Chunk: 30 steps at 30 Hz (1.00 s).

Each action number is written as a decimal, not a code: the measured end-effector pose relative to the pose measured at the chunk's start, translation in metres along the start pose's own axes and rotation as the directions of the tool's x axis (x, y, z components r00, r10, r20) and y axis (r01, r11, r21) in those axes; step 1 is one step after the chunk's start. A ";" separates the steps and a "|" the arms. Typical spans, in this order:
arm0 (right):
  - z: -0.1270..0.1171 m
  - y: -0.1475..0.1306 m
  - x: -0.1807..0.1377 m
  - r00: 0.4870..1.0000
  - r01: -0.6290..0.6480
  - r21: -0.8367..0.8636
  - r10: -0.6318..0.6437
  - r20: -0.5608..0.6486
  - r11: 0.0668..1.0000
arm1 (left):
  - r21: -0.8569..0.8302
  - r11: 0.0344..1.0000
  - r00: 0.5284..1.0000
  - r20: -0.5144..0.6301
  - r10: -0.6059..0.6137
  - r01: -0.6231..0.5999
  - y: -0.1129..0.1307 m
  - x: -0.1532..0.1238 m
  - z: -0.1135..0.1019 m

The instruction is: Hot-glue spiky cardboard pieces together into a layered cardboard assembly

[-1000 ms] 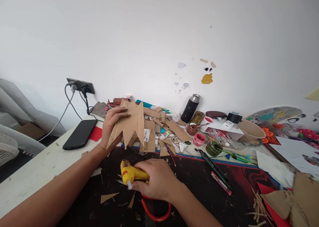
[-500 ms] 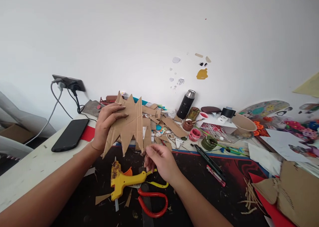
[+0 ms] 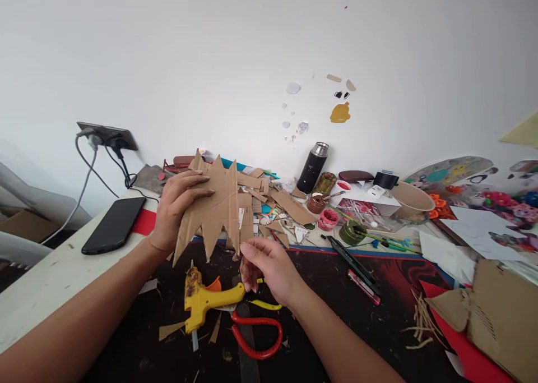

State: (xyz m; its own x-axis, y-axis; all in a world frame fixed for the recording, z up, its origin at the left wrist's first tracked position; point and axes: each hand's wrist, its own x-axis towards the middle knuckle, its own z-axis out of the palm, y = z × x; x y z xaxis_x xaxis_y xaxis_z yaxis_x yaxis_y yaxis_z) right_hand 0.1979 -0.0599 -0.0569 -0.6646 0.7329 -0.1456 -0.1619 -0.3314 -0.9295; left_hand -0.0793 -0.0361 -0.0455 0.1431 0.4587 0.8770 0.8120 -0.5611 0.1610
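1. Plainly, the jagged cardboard cutout (image 3: 214,203) is held up off the counter (image 3: 54,282), upright with its spikes pointing down. The left hand (image 3: 174,206) has its grip clenched on the cutout's left edge, fingers across the front face.
2. Just below the cutout's lower right spike, the right hand (image 3: 269,268) hovers with curled fingers. I cannot tell whether its grip pinches that spike, some small scrap, or nothing.
3. Directly under the cutout, a yellow glue gun (image 3: 202,299) lies on its side on the black mat (image 3: 328,293). Its stained nozzle points up toward the spikes, and its handle ends just beside the right hand. Red-handled scissors (image 3: 258,338) lie below the gun, farther from the cutout.
4. Behind the cutout is a heap of cardboard scraps (image 3: 277,203). To the cutout's right stand paint pots (image 3: 328,219) and a black flask (image 3: 311,167), and to its left lies a phone (image 3: 112,225).
5. As I judge it, the cutout is held by one edge only, so it could twist or fold along its crease if the right hand pushes on the far corner.
6. The nozzle may be hot. A spike lowered onto it could pick up stray glue, and a finger reaching past the handle could be burned.
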 end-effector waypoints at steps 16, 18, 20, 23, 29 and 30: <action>0.002 0.002 -0.001 0.999 -0.023 -0.062 0.021 -0.025 0.998 | -0.041 0.997 0.998 0.034 -0.062 0.063 -0.003 0.000 -0.003; 0.002 0.003 -0.001 0.999 -0.027 -0.068 0.025 -0.026 0.997 | -0.042 0.998 0.998 0.040 -0.053 0.055 -0.004 0.000 -0.004; 0.002 0.003 -0.001 0.999 -0.031 -0.076 0.029 -0.022 0.997 | -0.033 0.998 0.997 0.051 -0.057 0.059 -0.005 0.001 -0.006; 0.002 0.004 -0.001 0.999 -0.035 -0.085 0.034 -0.017 0.996 | -0.026 0.998 0.997 0.048 -0.058 0.060 -0.005 0.003 -0.007; 0.001 0.005 -0.001 0.999 -0.032 -0.110 0.032 0.003 0.993 | 0.007 0.993 0.992 0.044 -0.115 0.115 -0.008 0.004 -0.006; 0.002 0.005 -0.001 0.999 -0.029 -0.115 0.031 0.012 0.993 | 0.013 0.992 0.991 0.043 -0.123 0.123 -0.010 0.004 -0.006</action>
State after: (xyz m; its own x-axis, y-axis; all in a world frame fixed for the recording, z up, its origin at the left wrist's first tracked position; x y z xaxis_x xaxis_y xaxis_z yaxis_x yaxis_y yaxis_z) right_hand 0.1966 -0.0630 -0.0607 -0.6778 0.7154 -0.1699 -0.0578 -0.2821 -0.9576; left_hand -0.0904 -0.0334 -0.0408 0.0662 0.5539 0.8300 0.8308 -0.4913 0.2616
